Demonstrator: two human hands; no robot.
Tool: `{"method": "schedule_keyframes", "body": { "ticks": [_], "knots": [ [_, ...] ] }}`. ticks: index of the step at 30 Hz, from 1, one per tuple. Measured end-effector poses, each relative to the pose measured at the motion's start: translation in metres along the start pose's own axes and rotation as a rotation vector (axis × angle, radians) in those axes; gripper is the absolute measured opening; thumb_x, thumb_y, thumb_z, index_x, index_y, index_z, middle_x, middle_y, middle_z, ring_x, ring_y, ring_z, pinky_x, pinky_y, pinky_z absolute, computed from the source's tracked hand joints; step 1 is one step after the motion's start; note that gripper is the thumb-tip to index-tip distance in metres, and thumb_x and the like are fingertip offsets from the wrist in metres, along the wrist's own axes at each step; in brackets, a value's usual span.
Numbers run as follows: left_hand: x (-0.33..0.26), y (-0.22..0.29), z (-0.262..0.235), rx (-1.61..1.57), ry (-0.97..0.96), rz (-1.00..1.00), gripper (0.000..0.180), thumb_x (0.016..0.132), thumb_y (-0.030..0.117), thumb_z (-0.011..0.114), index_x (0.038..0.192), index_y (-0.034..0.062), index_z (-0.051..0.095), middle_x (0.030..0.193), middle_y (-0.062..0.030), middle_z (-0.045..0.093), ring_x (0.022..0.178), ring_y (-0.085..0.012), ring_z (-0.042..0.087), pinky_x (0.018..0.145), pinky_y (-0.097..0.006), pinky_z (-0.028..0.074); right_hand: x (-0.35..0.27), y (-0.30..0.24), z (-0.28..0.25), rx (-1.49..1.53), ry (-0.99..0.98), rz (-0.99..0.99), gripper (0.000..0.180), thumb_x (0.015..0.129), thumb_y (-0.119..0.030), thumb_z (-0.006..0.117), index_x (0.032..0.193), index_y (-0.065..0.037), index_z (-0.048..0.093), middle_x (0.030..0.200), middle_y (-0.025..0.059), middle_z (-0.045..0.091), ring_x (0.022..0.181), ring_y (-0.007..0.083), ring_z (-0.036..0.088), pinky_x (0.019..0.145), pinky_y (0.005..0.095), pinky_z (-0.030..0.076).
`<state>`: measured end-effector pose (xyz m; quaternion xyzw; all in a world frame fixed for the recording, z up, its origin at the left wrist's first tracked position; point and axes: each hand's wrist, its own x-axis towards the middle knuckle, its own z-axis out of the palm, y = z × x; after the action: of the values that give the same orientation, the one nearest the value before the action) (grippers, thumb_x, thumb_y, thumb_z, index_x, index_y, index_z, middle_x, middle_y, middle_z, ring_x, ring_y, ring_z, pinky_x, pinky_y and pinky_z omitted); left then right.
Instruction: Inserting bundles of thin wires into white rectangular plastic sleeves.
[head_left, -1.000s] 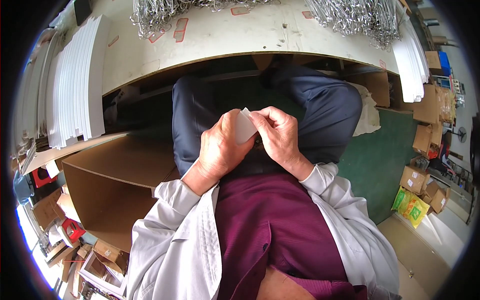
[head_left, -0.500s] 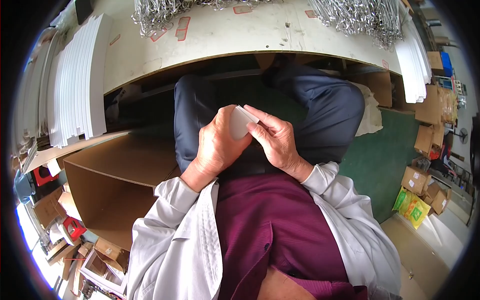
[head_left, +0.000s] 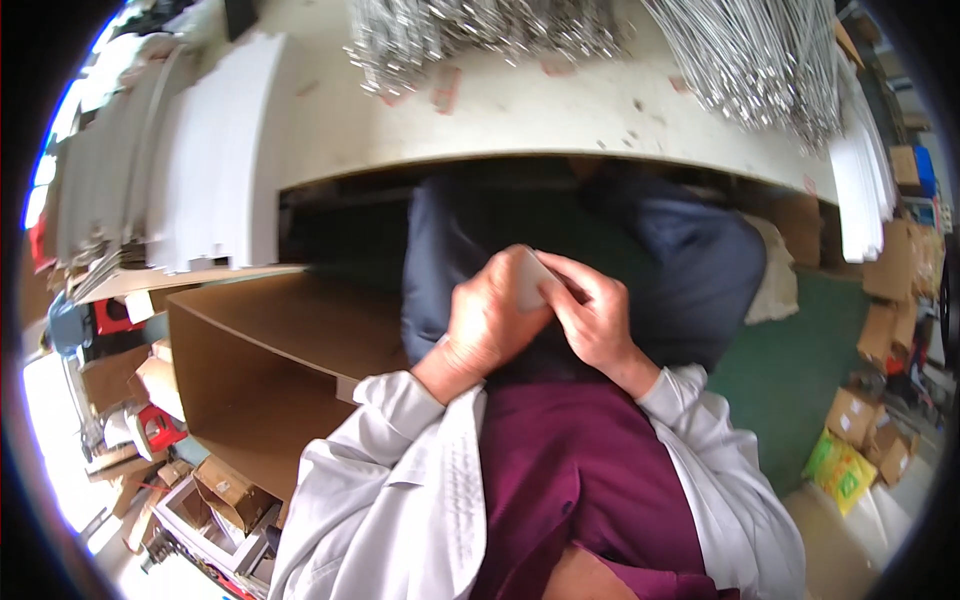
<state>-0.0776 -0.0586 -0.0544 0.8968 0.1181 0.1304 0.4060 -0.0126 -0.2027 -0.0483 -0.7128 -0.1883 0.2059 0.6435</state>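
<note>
A small white card [head_left: 527,280] is showing pale between the left hand [head_left: 490,320] and the right hand [head_left: 597,318]. Light grey-white sleeves [head_left: 400,470] are framing a deep maroon shirt [head_left: 580,480], and dark navy trousers [head_left: 690,270] are lying beyond. The surface [head_left: 520,120] is showing off-white with faded reddish tape patches, silver wire bundles [head_left: 760,60] are gleaming on it, and white stacked sheets [head_left: 200,170] are lying at its left. The open cardboard box [head_left: 270,380] is showing plain brown; the floor [head_left: 790,370] is looking green.
</note>
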Motion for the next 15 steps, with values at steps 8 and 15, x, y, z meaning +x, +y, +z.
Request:
{"method": "schedule_keyframes", "body": {
  "ticks": [8,15],
  "knots": [
    [-0.016,-0.013,-0.087,-0.293,-0.354,-0.365,0.03,0.089,0.016,0.079,0.11,-0.002,0.066,0.089,-0.0196,0.07,0.082,-0.0235,0.071,0.071,-0.038,0.056,0.038,-0.007,-0.014,0.221,-0.043,0.034,0.03,0.102,-0.008,0.067,0.129,0.005,0.066,0.113,0.0099,0.075,0.094,0.0114,0.07,0.079,0.0254,0.058],
    [0.073,-0.046,-0.177,0.51,0.123,-0.014,0.025,0.096,0.017,0.069,0.115,-0.0004,0.066,0.093,-0.0229,0.069,0.076,-0.0404,0.066,0.07,-0.044,0.053,0.072,-0.022,-0.035,-0.117,0.11,-0.169,0.018,0.098,-0.012,0.071,0.109,0.001,0.075,0.095,0.0107,0.077,0.083,0.0128,0.072,0.074,0.0276,0.057]
  ]
}}
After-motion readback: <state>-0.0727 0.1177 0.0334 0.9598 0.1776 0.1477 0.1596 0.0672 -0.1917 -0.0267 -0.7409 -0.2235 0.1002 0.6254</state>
